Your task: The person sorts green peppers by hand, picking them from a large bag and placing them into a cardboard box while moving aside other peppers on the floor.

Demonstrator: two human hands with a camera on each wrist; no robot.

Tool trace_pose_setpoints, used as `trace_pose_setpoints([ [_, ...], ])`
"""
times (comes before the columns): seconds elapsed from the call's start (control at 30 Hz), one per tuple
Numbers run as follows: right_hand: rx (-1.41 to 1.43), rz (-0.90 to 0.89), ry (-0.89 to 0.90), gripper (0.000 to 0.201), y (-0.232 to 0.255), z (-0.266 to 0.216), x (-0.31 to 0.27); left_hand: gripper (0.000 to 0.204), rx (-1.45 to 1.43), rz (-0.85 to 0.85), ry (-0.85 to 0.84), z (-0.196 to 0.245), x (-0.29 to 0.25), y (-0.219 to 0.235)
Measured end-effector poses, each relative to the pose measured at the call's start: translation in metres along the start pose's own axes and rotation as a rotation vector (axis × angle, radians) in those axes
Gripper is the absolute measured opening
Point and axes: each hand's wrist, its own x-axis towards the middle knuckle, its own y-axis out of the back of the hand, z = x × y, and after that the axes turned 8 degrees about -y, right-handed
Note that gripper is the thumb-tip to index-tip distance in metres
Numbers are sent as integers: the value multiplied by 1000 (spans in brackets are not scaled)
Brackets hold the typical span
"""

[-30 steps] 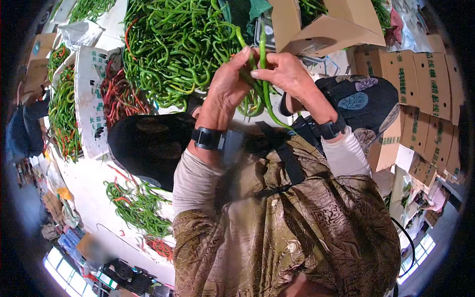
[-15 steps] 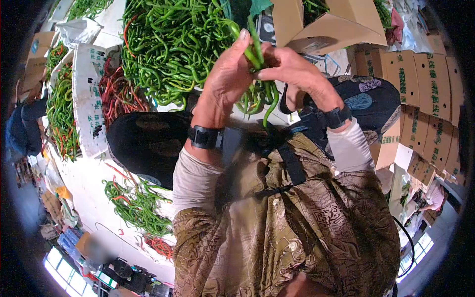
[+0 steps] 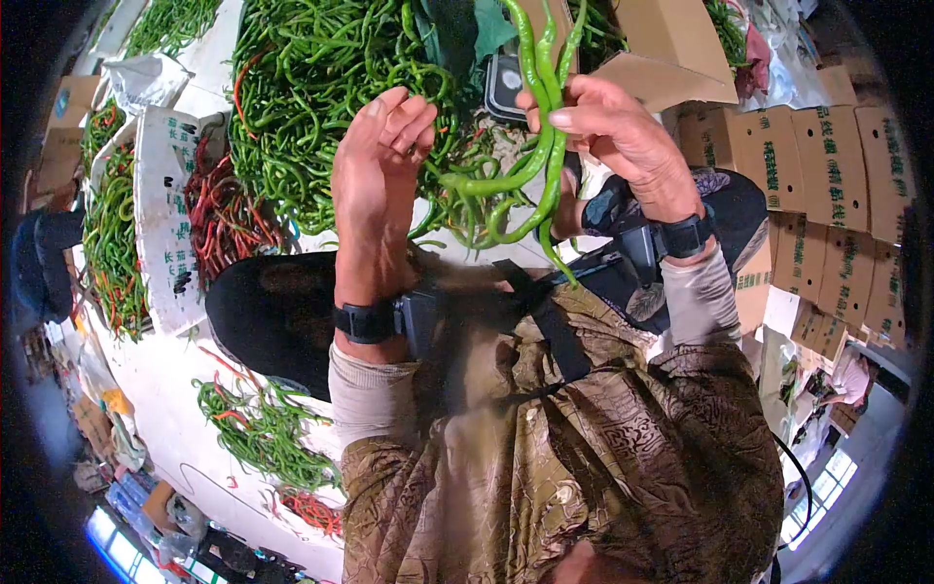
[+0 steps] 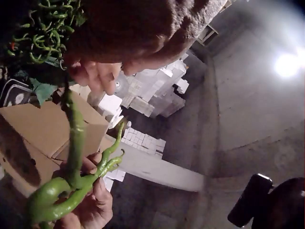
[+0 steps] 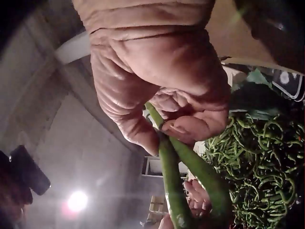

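In the head view my right hand [image 3: 623,141] pinches a few long green chili peppers [image 3: 533,170] between thumb and fingers. Their thin ends point up past the fingers, and the thicker parts curve down toward the lap. The right wrist view shows two of these peppers coming out from under the thumb. My left hand [image 3: 379,161], raised to the left of them, holds nothing and has its fingers loosely bent. Just beyond both hands lies a big heap of green chili peppers [image 3: 331,107].
An open cardboard box [image 3: 671,73] stands front right, with stacked flat cartons [image 3: 827,165] farther right. Left are a pile of red chilies [image 3: 229,209] and a white sack [image 3: 170,214]. A smaller green pile [image 3: 258,428] lies on the floor. A dark scale-like tray [image 3: 504,88] sits ahead.
My hands were together around the peppers; now they are apart. The left has let go and moved left, while the right keeps the peppers and has shifted right.
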Motion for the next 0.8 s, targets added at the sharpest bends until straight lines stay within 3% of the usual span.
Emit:
trace_pose_setpoints([
  [0.07,2,29,29,43,2,-7,0,36,-72,17,-29,5,-6,-12],
  [0.13,-23,34,24,43,4,-17,-2,35,336,-154,-140,12,-17,-26],
  [0.2,-44,42,17,42,6,-22,-3,30,751,-443,-411,7,-19,-25],
  [0.27,-4,-35,4,40,9,-26,1,31,1010,-596,-728,2,-24,-34],
  [0.33,-38,-28,-11,40,8,-32,0,27,938,-664,-783,-7,-25,-44],
  [0.47,-54,-61,-13,40,1,-43,-2,25,930,-634,-667,-21,-25,-38],
  [0.53,-63,7,3,38,6,-41,-2,22,601,-535,-261,-11,-29,-36],
  [0.6,-77,15,-28,37,15,-47,-2,25,437,-422,-78,2,-33,-39],
  [0.7,-194,81,-11,36,29,-60,-9,36,389,-295,-66,1,-28,-34],
  [0.73,-272,55,-2,36,39,-67,-9,31,357,-276,-117,-6,-23,-27],
  [0.8,-437,127,113,35,52,-80,-13,32,557,-221,-83,7,-26,-32],
])
